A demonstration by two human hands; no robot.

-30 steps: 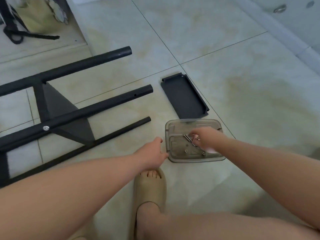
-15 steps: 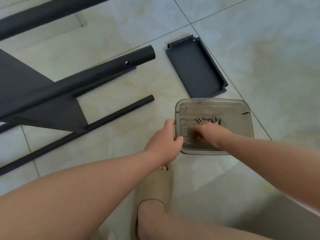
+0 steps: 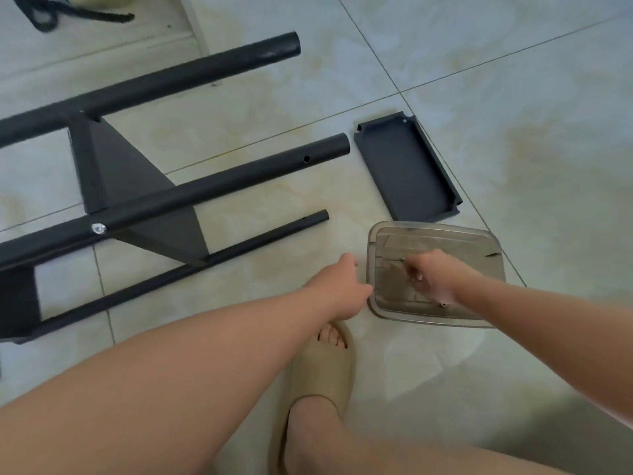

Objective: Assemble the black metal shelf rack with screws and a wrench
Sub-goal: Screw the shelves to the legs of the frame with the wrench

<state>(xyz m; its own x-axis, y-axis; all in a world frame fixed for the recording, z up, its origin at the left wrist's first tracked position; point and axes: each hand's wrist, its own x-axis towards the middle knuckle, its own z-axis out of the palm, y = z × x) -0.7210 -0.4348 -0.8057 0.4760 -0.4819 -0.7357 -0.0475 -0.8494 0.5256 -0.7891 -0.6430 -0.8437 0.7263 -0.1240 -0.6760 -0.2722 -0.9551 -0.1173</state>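
Note:
The black metal rack frame (image 3: 164, 204) lies on its side on the tiled floor at the left, with three tubes pointing right and a fixed shelf panel between them. A loose black shelf tray (image 3: 406, 166) lies to its right. Just below it sits a clear plastic container (image 3: 479, 241) with screws inside. My right hand (image 3: 433, 277) is inside the container, its fingers pinched on a small metal screw (image 3: 403, 259). My left hand (image 3: 342, 286) rests beside the container's left rim, fingers curled; whether it grips the rim is unclear.
My foot in a beige slipper (image 3: 322, 375) stands on the floor just below the container. A black cord (image 3: 51, 15) lies at the top left by a white ledge. Floor tiles stretch to the right of the tray.
The view has pulled back and shifted, so the whole frame shows again. My left hand has come off the container's rim to its side. My right hand has lifted slightly with a screw pinched.

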